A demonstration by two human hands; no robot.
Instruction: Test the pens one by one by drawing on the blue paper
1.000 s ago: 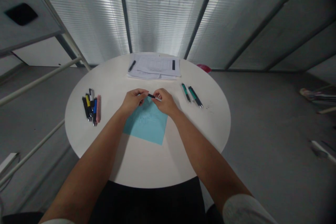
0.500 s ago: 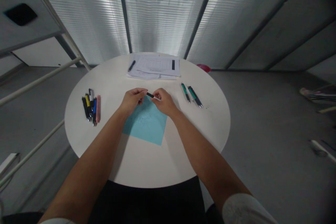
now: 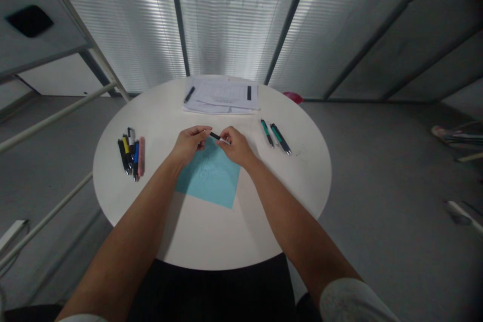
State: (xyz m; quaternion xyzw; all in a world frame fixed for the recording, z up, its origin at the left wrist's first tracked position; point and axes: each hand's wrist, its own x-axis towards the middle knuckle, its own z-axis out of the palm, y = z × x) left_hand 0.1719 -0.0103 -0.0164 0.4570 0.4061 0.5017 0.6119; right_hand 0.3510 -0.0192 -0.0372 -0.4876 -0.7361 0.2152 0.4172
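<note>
Between my two hands is a slim pen [image 3: 215, 135] with a black section and a whitish part. The fingertips of my left hand [image 3: 190, 143] pinch its left end. My right hand [image 3: 237, 147] closes on the pale right end, and the fingers cover part of it. Both hands are over the far edge of a light-blue sheet of paper [image 3: 211, 176], which lies flat on the round white table [image 3: 222, 241] and carries faint marks.
On the left lies a cluster of several pens [image 3: 130, 153] beside a pink pen [image 3: 141, 156]. To the right are green-and-black pens [image 3: 280, 139]. Stacked papers [image 3: 222, 96] with a dark pen [image 3: 189, 94] on them lie at the far edge. A white rail [image 3: 56, 118] runs along the left.
Both hands keep hold of the pen in almost the same place. The pen and left fingertips have shifted very slightly; everything else looks unchanged.
</note>
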